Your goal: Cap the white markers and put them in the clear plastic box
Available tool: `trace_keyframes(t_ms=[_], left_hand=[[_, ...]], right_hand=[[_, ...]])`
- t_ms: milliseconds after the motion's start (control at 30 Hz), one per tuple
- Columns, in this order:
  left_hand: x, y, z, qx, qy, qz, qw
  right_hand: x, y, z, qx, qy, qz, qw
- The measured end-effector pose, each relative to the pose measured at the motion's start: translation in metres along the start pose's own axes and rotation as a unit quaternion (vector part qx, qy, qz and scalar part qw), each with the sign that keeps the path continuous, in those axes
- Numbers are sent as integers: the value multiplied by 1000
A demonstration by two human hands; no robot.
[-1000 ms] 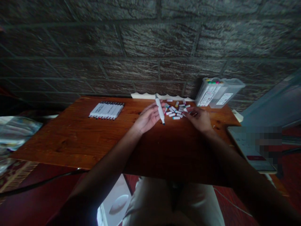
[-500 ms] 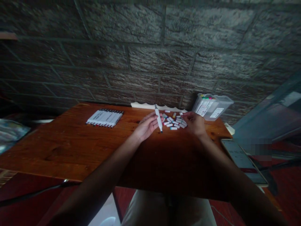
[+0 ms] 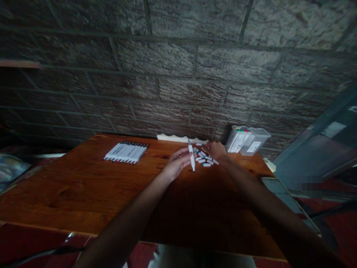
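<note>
My left hand (image 3: pixel 176 163) is closed around a white marker (image 3: pixel 192 158), which stands nearly upright in the fingers. The marker's grey pointed tip faces up and its dark tip faces down, with no cap visible on either end. Just right of it lies a loose pile of short white marker caps (image 3: pixel 206 164) with coloured ends. My right hand (image 3: pixel 217 150) reaches over the back of this pile, fingers bent together at the caps. Its fingertips are small and partly hidden, so what they pinch is unclear.
A row of white markers (image 3: pixel 126 152) lies side by side at the left of the wooden table (image 3: pixel 83 186). A clear plastic case (image 3: pixel 237 140) with several markers stands at the back right, by the stone wall (image 3: pixel 173 89). A tablet (image 3: pixel 287 199) lies at the right edge.
My right hand has moved left over the caps, covering part of the pile. The left hand still holds the marker, now closer to the caps. The whole view has tilted up slightly.
</note>
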State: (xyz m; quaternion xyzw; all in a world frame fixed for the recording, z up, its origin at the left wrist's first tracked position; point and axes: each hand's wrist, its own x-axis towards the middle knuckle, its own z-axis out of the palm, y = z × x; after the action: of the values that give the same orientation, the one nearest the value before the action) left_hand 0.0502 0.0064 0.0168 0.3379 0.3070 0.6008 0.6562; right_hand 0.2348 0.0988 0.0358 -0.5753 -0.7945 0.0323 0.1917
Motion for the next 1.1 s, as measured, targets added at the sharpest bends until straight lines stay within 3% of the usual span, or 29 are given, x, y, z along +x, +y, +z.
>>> trace_keyframes(t_ms=[100, 133, 267, 467, 700, 800, 1000, 1100], left_hand=[[1, -6, -1, 30, -2, -9, 1000], [2, -8, -1, 45, 0, -13, 999], [3, -17, -2, 93, 8, -11, 996], [5, -15, -1, 126, 15, 35, 991], [1, -7, 9, 164, 44, 62, 983], [0, -8, 12, 202, 53, 71, 975], [0, -14, 11, 228, 26, 86, 969], [0, -15, 11, 249, 19, 94, 964]], right_hand=[[-31, 2, -9, 47, 24, 1, 999], [-44, 3, -12, 122, 38, -7, 992], [-84, 7, -10, 364, 9, -31, 931], [-86, 4, 5, 464, -17, 7, 886], [-87, -17, 11, 634, -36, 26, 772], [-86, -20, 16, 650, -29, 14, 760], [-87, -16, 18, 633, -29, 14, 774], [-86, -16, 15, 645, -41, 20, 763]])
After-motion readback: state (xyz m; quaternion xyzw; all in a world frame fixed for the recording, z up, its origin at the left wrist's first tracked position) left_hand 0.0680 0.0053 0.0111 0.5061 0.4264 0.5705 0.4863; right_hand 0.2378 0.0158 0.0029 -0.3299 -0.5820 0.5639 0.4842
